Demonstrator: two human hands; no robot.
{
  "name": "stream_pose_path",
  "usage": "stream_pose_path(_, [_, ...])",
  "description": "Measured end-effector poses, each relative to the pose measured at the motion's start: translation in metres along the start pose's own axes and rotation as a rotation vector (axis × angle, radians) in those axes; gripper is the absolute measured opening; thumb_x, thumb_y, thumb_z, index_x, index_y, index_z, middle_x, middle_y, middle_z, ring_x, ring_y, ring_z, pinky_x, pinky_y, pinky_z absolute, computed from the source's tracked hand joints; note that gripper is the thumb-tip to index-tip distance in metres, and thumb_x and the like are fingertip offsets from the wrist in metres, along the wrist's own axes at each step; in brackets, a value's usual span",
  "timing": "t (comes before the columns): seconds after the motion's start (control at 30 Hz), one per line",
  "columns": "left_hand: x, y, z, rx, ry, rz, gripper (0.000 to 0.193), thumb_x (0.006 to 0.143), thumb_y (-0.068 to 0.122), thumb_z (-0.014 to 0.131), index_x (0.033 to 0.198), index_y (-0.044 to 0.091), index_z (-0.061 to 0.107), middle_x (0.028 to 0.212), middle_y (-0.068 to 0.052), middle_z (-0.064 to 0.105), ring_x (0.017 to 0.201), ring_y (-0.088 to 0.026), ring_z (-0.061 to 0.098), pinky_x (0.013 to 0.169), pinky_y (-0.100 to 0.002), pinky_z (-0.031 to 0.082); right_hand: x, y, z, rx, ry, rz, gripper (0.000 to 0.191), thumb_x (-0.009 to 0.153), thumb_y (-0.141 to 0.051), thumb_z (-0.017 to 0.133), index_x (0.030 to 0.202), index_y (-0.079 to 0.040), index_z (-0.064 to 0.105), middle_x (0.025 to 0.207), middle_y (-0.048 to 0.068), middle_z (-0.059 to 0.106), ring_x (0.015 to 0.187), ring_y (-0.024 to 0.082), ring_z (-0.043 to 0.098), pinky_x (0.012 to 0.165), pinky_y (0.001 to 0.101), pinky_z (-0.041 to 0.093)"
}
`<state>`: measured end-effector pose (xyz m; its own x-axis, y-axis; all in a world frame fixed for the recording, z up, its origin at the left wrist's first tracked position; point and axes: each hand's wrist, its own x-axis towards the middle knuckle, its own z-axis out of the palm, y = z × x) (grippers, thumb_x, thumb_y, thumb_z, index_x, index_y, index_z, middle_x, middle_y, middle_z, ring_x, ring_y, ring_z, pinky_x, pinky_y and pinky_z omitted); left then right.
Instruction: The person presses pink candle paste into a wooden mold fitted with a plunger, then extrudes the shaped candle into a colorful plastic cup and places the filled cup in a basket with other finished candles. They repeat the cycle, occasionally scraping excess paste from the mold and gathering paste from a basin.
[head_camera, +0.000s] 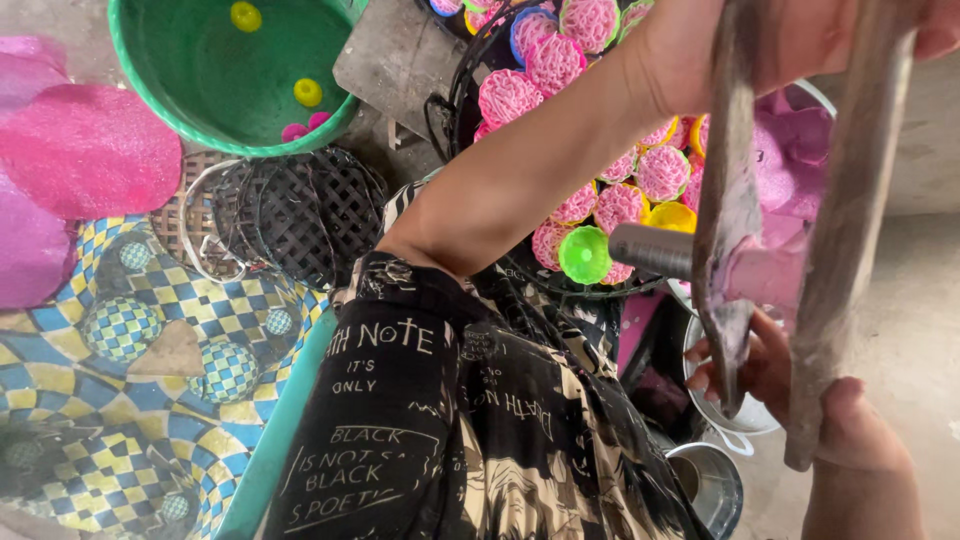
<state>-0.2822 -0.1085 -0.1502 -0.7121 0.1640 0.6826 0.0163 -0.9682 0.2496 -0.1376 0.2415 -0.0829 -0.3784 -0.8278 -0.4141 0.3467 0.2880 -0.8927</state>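
Fingers (715, 365) of the right hand (770, 370), low at the right, are curling around the underside of a pink, soft lump (770, 275) that is sitting on the end of a metal tube (650, 248); how tightly they are closing is hidden behind a grey lever (730, 180) crossing in front. The left hand (760, 40), at the far top right, is reaching up with its bare forearm (510, 190) stretching diagonally across the view, and it is gripping the tops of two long, worn grey levers, the second one (850, 220) hanging down just right of the first. Its fingers are wrapping closed over those tops, though the frame edge is cutting them off.

Behind the forearm, a dark wire basket (455, 100) is holding many pink ruffled pieces (510, 95) set in coloured plastic cups, with a green cup (585, 255) and a yellow one (672, 216) lying near the tube. A green round basket (150, 95) at the far left is carrying a few small yellow and pink cups. Near it, dark woven trays (300, 215) are leaning in a stack, and pink mesh material (85, 150) is lying at the left edge over a blue and yellow checked cloth (130, 400). A white bucket (745, 420) and a steel pot (710, 485) are standing on the floor beneath the right hand.
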Motion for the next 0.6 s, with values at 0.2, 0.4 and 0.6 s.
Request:
stream_pose_path(0.2, [-0.043,0.005,0.054,0.108,-0.010,0.120,0.046,0.101,0.050,0.048,0.107,0.005,0.056,0.102,-0.004,0.056,0.094,-0.021,0.059,0.103,-0.042,0.048,-0.019,0.041,-0.022,0.024,0.121,0.131,0.106,0.092,-0.081,0.042,0.160,0.000,0.037,0.123,0.024,0.064,0.107,0.033,0.063,0.091,0.0459,0.049])
stream_pose_path(0.4, [-0.068,-0.006,0.051,0.060,0.168,0.168,0.050,0.099,0.060,0.043,0.104,0.011,0.053,0.089,-0.004,0.056,0.084,-0.021,0.059,0.090,-0.044,0.051,-0.027,0.059,-0.041,-0.129,0.119,0.101,0.093,0.098,-0.072,0.041,0.137,0.011,0.057,0.115,0.023,0.073,0.101,0.032,0.070,0.085,0.0456,0.054])
stream_pose_path(0.6, [-0.080,0.012,0.032,0.114,0.232,0.138,0.046,0.099,0.053,0.039,0.092,0.010,0.056,0.081,-0.004,0.054,0.081,-0.022,0.059,0.087,-0.043,0.050,-0.004,0.068,-0.036,-0.027,0.188,0.085,0.073,0.100,-0.060,0.043,0.129,0.006,0.058,0.106,0.023,0.072,0.088,0.031,0.072,0.073,0.0436,0.058])
